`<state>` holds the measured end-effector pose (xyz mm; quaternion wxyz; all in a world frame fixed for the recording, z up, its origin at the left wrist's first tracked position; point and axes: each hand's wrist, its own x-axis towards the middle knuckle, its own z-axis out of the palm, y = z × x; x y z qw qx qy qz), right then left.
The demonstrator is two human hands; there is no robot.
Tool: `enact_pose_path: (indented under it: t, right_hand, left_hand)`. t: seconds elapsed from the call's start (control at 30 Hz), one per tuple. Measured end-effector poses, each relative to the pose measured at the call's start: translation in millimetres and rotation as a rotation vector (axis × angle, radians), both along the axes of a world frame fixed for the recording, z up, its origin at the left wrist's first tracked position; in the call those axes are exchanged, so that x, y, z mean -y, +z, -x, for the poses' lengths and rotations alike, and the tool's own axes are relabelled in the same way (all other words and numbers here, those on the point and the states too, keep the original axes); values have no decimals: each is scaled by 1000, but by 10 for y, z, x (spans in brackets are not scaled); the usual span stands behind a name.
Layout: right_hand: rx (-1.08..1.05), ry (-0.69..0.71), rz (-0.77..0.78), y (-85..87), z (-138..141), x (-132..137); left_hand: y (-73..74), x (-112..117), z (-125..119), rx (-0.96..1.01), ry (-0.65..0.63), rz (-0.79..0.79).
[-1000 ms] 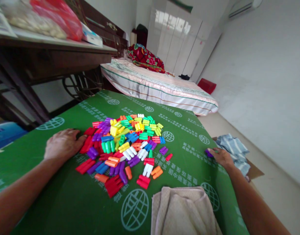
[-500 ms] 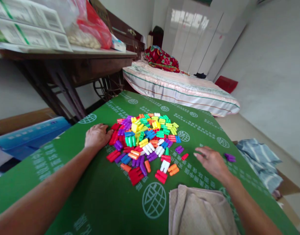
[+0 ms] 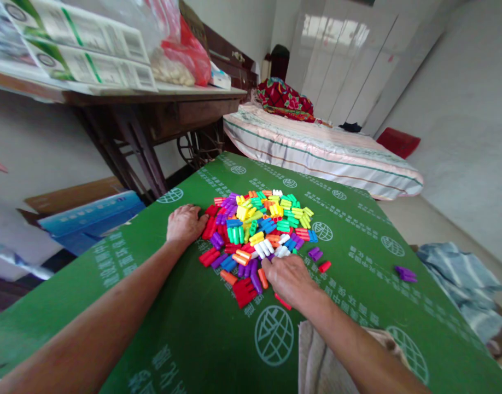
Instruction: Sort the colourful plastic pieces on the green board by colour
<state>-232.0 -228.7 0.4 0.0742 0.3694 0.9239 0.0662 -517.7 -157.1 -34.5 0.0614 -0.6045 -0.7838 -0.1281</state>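
A heap of small coloured plastic blocks (image 3: pixel 259 224) lies on a green printed table cover (image 3: pixel 349 262). My left hand (image 3: pixel 185 223) rests flat at the heap's left edge, fingers touching red blocks. My right hand (image 3: pixel 287 277) lies palm down over the near edge of the heap, covering white, orange and red pieces; its fingertips are curled under and hidden. One purple block (image 3: pixel 406 273) sits alone far to the right. Another purple block (image 3: pixel 315 253) and a red one (image 3: pixel 324 266) lie just right of the heap.
A beige cloth (image 3: pixel 316 355) lies at the table's near edge. A dark wooden table (image 3: pixel 152 109) with boxes and bags stands at left, a bed (image 3: pixel 316 153) behind, a blue-grey cloth (image 3: pixel 460 279) on the floor at right.
My right hand left the purple block at the far right and swept left onto the near edge of the heap. My left hand stayed at the heap. The view shifted.
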Motion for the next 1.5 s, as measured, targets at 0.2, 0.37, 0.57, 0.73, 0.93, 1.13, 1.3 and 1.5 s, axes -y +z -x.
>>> enact_pose_path:
  t: [0.2, 0.37, 0.57, 0.73, 0.93, 1.13, 1.3, 1.5]
  right_hand:
    - [-32, 97, -6, -92, 38, -68]
    - [-130, 130, 34, -149, -13, -108]
    - [-407, 3, 91, -122, -169, -85]
    - [-886, -293, 321, -161, -648, -187]
    - [-1601, -720, 511, -319, -1440, -376]
    - [-1537, -906, 468, -469, -1846, -406]
    - [-1323, -1063, 376, -503, -2067, -333]
    - [-1020, -1137, 137, -428, -2327, -234]
  left_hand:
    - [-14, -7, 10, -4, -1, -7]
    - [-33, -17, 22, -6, 3, -8]
    - [-88, -43, 60, -5, -6, -20]
    - [-52, -26, 40, -3, 1, -10]
    - [38, 2, 7, 19, -27, 16]
    - [39, -38, 34, 7, -20, 53]
    - [14, -113, 86, -19, -2, 95]
    - [-19, -196, 147, -33, 19, 111]
